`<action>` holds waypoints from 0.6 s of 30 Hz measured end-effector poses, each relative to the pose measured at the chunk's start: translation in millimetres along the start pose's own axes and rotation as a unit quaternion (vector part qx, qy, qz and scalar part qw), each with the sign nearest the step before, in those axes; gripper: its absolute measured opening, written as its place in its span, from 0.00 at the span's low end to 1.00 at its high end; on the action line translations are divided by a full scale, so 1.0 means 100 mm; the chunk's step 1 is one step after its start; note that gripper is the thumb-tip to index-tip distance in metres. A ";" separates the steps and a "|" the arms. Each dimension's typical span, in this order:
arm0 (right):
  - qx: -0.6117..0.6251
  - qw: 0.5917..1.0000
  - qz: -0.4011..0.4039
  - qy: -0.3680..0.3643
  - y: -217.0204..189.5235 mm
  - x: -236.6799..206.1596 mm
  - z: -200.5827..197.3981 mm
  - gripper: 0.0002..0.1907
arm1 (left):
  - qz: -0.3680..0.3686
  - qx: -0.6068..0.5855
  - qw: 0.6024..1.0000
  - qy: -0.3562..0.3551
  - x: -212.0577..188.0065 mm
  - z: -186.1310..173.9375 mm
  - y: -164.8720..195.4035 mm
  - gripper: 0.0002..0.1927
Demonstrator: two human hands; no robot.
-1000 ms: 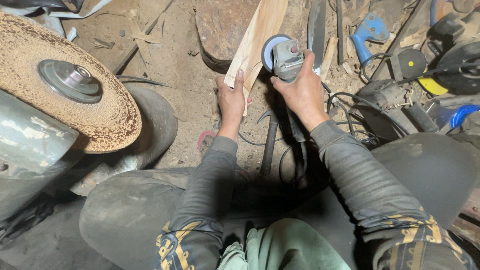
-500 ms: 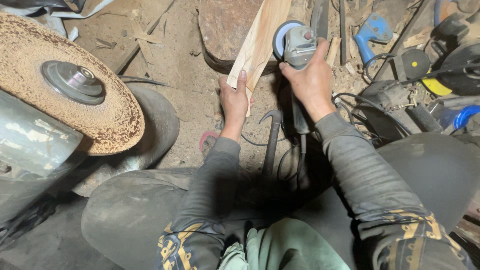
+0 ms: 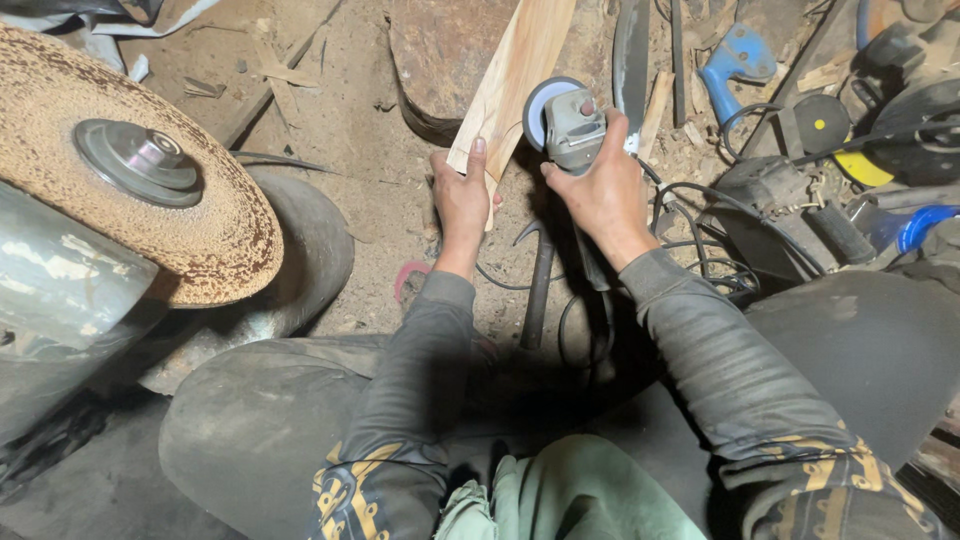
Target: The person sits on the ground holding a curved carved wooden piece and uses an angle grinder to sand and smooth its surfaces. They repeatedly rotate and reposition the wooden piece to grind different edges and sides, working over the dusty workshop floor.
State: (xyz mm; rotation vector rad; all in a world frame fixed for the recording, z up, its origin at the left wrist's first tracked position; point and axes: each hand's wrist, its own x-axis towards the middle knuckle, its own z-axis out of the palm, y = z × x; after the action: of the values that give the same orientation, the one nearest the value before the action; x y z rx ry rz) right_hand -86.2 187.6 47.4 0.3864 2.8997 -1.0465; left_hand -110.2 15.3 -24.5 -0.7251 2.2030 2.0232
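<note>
Sanding step, upper centre of frame: left hand [image 3: 462,200] clamped on the wooden plank's [image 3: 515,75] lower end, right hand [image 3: 600,190] closed around angle grinder [image 3: 565,125], disc beside plank edge; steady bracing seemingly needed.

Wood strip [image 3: 510,85]: pale, long, flat plank, grain lengthwise. Tilted, running from top centre of frame down-left to centre; lower end gripped, upper end runs out of frame. Lies over sawdust-covered floor.

Angle grinder [image 3: 570,125]: grey body, round pale disc at left end, disc edge touching right edge of strip. Just right of strip, upper centre of frame. Black cable trails down from rear.
</note>
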 end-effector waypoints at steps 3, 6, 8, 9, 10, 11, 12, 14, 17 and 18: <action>-0.002 1.000 0.014 -0.014 -0.01 0.02 0.00 0.48 | -0.018 -0.008 1.000 -0.010 -0.01 -0.02 0.02 0.23; 0.009 1.000 0.005 -0.010 -0.02 0.04 0.00 0.48 | -0.014 -0.016 1.000 -0.018 -0.02 -0.02 0.05 0.22; 0.001 1.000 -0.002 -0.004 -0.02 0.06 0.00 0.48 | -0.018 -0.022 0.999 -0.018 -0.02 -0.02 0.05 0.22; 0.008 1.000 -0.009 -0.002 -0.02 0.08 0.00 0.47 | -0.015 -0.022 1.000 -0.016 -0.01 -0.02 0.05 0.22; 0.015 1.000 -0.015 -0.001 -0.03 0.09 0.00 0.47 | -0.012 -0.021 1.000 -0.015 -0.01 -0.02 0.05 0.22; 0.022 1.000 -0.021 0.001 -0.03 0.11 0.00 0.46 | -0.009 -0.021 1.000 -0.014 -0.01 -0.02 0.04 0.22; 0.020 1.000 -0.013 -0.005 -0.03 0.13 -0.01 0.47 | -0.012 -0.014 1.000 -0.012 0.00 -0.01 0.03 0.22; 0.017 1.000 0.006 -0.015 -0.02 0.17 -0.01 0.47 | -0.018 0.001 1.000 -0.009 0.01 -0.01 0.01 0.22; 0.010 1.000 -0.011 -0.011 0.00 0.25 0.01 0.47 | 0.018 -0.010 1.000 -0.002 0.03 0.00 -0.03 0.22; 0.014 1.000 -0.013 -0.009 0.02 0.27 0.02 0.47 | 0.014 -0.009 1.000 -0.003 0.03 0.00 -0.04 0.22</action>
State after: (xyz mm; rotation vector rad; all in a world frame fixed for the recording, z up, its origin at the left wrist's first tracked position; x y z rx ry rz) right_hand -112.2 193.8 41.6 0.3406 2.8847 -1.0891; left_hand -111.4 13.9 -29.6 -0.6911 2.2068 2.0590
